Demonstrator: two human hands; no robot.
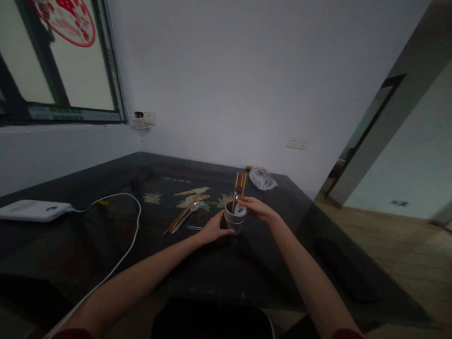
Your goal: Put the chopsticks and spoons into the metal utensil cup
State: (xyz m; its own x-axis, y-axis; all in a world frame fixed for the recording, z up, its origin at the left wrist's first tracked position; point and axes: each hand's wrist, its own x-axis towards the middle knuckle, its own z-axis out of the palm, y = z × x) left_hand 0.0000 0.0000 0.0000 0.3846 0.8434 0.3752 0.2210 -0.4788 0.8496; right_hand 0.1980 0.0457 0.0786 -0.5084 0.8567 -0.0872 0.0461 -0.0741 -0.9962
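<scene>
My left hand (pixel 216 228) is wrapped round the side of a light grey cup (pixel 234 227), which stands upright on the dark table. Several wooden chopsticks (pixel 237 180) and a shiny metal utensil (pixel 238 193) stick up out of the cup. At its rim, my right hand (pixel 257 208) has its fingertips pinched together beside the chopsticks; what they grip is hard to make out. Just below those fingertips shows a white oval piece (pixel 240 209) with a blue mark. Left of the cup, wooden chopsticks (pixel 181 217) lie beside a spoon (pixel 190 213) with a shiny head.
A crumpled clear plastic bag (pixel 262 179) lies at the table's back edge by the wall. At the far left a white device (pixel 35 210) sits with its white cable (pixel 136 226) looping over the table and past my left arm. Sockets (pixel 296 143) are on the wall.
</scene>
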